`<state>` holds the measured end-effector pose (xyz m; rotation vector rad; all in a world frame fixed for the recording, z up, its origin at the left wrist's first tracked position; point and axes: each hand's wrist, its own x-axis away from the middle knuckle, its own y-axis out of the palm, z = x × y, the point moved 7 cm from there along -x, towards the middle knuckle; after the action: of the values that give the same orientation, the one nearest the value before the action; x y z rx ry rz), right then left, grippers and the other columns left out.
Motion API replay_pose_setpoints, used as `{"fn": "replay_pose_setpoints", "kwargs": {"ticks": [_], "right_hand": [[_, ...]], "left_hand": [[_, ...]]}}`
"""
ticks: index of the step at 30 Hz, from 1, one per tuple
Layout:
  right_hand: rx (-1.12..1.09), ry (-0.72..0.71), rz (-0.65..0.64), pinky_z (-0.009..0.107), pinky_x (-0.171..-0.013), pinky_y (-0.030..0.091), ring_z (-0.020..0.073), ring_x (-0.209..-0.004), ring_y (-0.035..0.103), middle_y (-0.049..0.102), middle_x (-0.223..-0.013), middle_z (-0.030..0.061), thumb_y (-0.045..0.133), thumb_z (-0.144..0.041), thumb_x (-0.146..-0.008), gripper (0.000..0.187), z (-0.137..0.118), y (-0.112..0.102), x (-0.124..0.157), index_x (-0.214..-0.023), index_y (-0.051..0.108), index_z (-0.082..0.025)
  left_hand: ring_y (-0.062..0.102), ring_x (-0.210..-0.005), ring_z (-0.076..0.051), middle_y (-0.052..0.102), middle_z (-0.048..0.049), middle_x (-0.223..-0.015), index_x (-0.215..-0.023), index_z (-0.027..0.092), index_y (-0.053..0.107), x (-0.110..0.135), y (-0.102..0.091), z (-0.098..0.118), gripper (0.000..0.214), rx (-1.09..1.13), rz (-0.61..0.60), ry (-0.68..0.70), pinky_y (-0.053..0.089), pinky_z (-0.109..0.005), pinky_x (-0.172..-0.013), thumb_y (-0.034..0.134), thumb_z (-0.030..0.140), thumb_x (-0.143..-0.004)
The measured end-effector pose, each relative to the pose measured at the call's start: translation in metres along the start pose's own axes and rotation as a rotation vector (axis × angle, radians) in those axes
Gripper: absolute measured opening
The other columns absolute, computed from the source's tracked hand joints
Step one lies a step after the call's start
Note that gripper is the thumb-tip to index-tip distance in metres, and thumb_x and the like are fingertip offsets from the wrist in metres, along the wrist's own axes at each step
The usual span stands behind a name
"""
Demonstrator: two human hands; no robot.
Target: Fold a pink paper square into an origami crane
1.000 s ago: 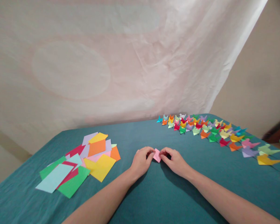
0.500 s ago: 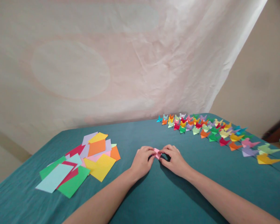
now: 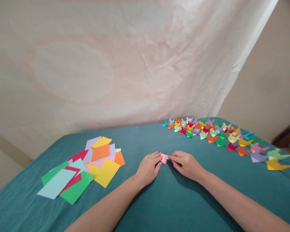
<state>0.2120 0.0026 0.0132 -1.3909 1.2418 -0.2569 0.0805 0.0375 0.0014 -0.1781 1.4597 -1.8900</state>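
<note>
A small piece of folded pink paper [image 3: 164, 158] lies on the table between my two hands. My left hand [image 3: 149, 167] holds its left side, with the fingers along the upper edge and the thumb below. At the paper's right corner are the fingertips of my right hand [image 3: 188, 165], the index finger reaching out and the others curled beneath. Whether the right thumb presses on the paper is hard to make out.
A teal cloth [image 3: 145, 206] covers the table. Loose coloured paper sheets [image 3: 106, 172] overlap in a pile at the left. Several rows of folded paper birds [image 3: 222, 141] stand at the back right. A pale hanging sheet [image 3: 135, 64] rises behind the table.
My right hand has shifted slightly right, its pinch now at the paper's corner instead of its side. The pink paper shows more of its face, a flatter pointed shape. My left hand stays put.
</note>
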Motion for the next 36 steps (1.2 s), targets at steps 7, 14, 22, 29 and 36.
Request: {"fn": "replay_pose_setpoints", "kwargs": {"ticks": [7, 14, 22, 29, 36], "right_hand": [[0.201, -0.111, -0.022, 0.028, -0.072, 0.047, 0.0165, -0.079, 0.058, 0.062, -0.084, 0.0079, 0.043, -0.013, -0.087, 0.023, -0.012, 0.0, 0.0, -0.097, 0.064, -0.016], [0.242, -0.112, -0.03, 0.026, -0.07, 0.046, 0.016, -0.08, 0.057, 0.062, -0.083, 0.0076, 0.044, -0.013, -0.087, 0.023, -0.013, 0.001, 0.0, -0.099, 0.063, -0.015], [0.269, -0.101, -0.05, 0.027, -0.07, 0.046, 0.0165, -0.078, 0.056, 0.061, -0.083, 0.0075, 0.044, -0.012, -0.086, 0.023, -0.012, 0.003, 0.0, -0.097, 0.064, -0.014], [0.285, -0.105, -0.058, 0.028, -0.07, 0.046, 0.0167, -0.078, 0.056, 0.061, -0.082, 0.0076, 0.045, -0.012, -0.086, 0.023, -0.013, 0.004, -0.001, -0.098, 0.064, -0.014], [0.274, -0.095, -0.046, 0.027, -0.071, 0.046, 0.0165, -0.08, 0.056, 0.061, -0.083, 0.0077, 0.045, -0.012, -0.086, 0.024, -0.011, 0.003, 0.0, -0.1, 0.064, -0.014]], "left_hand": [[0.047, -0.119, -0.02, 0.056, -0.0058, -0.125, -0.119, 0.019, 0.055, 0.0, -0.001, 0.002, 0.032, -0.027, 0.018, 0.018, 0.036, -0.038, -0.103, 0.042, 0.021, -0.089], [0.047, -0.12, -0.02, 0.055, -0.0061, -0.125, -0.119, 0.018, 0.055, 0.0, -0.001, 0.003, 0.033, -0.046, 0.015, 0.021, 0.037, -0.038, -0.102, 0.042, 0.021, -0.09], [0.047, -0.12, -0.019, 0.055, -0.0058, -0.126, -0.119, 0.019, 0.055, 0.001, 0.0, 0.002, 0.032, -0.054, 0.002, 0.018, 0.036, -0.037, -0.103, 0.041, 0.022, -0.09], [0.047, -0.12, -0.02, 0.055, -0.0063, -0.126, -0.119, 0.019, 0.055, 0.001, 0.001, 0.003, 0.032, -0.046, 0.012, 0.024, 0.037, -0.038, -0.103, 0.041, 0.022, -0.09], [0.047, -0.12, -0.02, 0.055, -0.0063, -0.126, -0.118, 0.019, 0.056, 0.0, 0.0, 0.003, 0.031, -0.05, 0.003, 0.021, 0.036, -0.038, -0.103, 0.041, 0.021, -0.09]]}}
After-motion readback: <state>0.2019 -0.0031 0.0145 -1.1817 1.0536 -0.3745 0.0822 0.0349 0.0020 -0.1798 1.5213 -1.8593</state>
